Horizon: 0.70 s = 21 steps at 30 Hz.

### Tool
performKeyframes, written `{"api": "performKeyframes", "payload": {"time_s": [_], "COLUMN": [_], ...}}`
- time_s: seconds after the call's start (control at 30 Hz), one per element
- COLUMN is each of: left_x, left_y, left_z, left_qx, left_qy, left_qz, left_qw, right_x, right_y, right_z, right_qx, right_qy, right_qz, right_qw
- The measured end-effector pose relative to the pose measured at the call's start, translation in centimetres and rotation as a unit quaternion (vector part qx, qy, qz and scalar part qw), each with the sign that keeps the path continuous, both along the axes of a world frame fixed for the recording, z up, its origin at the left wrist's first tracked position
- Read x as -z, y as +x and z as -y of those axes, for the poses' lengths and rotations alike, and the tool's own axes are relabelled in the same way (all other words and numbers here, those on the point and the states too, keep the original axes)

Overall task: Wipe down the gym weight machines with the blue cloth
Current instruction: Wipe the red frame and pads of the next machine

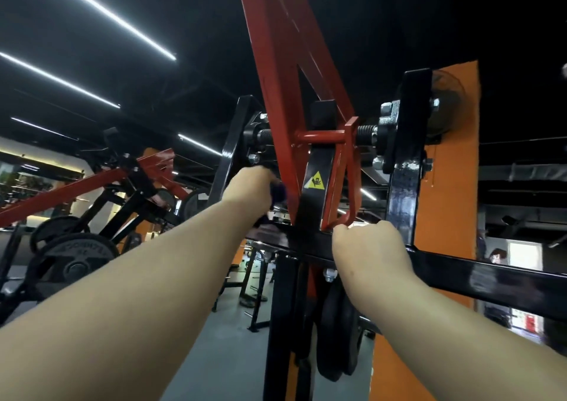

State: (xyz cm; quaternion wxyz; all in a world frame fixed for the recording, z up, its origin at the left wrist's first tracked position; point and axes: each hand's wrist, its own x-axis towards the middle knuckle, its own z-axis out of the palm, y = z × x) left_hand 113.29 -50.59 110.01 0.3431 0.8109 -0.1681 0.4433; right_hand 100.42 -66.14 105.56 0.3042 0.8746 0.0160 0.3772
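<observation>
Blue cloth (278, 192), mostly hidden, sits clamped in left hand (250, 189) fingers; right hand (369, 247) fingers curl on black crossbar (491, 273).

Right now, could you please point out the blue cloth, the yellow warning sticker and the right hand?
blue cloth (278, 192): head view, the dark blue fold showing beside the left hand.
yellow warning sticker (316, 181): head view, middle of the triangle.
right hand (369, 247): head view, back of the hand.

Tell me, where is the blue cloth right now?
In the head view, left of centre, the blue cloth is held in the left hand against the red arm, beside the yellow warning sticker.
</observation>
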Motion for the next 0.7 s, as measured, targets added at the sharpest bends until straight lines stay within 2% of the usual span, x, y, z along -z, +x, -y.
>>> {"api": "performKeyframes", "payload": {"time_s": [0.07,0.13,0.17,0.27,0.33,0.47,0.53,0.63,0.7], "left_x": [-0.8,-1.6,-1.9,-1.6,-1.2,-0.3,0.6,-0.2,-1.9], "left_y": [-0.4,-0.4,-0.1,0.9,0.8,-0.7,-0.6,0.4,0.5], "left_z": [2.0,3.8,4.6,6.0,5.6,4.6,5.0,5.9,6.5], "left_qx": [0.052,0.021,0.019,0.047,0.041,-0.009,-0.012,-0.001,0.014], "left_qy": [-0.027,0.030,0.050,0.086,0.100,0.187,0.155,0.085,0.079], "left_qz": [0.192,0.308,0.289,0.129,0.089,0.012,0.018,0.090,0.125], "left_qw": [0.980,0.951,0.956,0.987,0.990,0.982,0.988,0.992,0.989], "right_x": [-0.1,-0.2,-0.2,-0.4,-0.4,-0.3,-0.3,-0.3,-0.5], "right_y": [-0.1,-0.1,-0.1,0.2,0.4,0.2,0.2,0.6,0.8], "right_z": [0.2,0.2,0.2,0.5,0.5,0.5,0.6,0.6,0.5], "right_qx": [-0.008,-0.010,-0.013,-0.017,-0.016,-0.015,-0.023,-0.009,0.022], "right_qy": [0.004,0.009,0.013,0.011,0.007,-0.002,-0.002,-0.016,-0.022], "right_qz": [-0.003,-0.012,-0.018,-0.020,-0.017,-0.022,-0.017,-0.013,-0.028], "right_qw": [1.000,1.000,1.000,1.000,1.000,1.000,1.000,1.000,0.999]}}
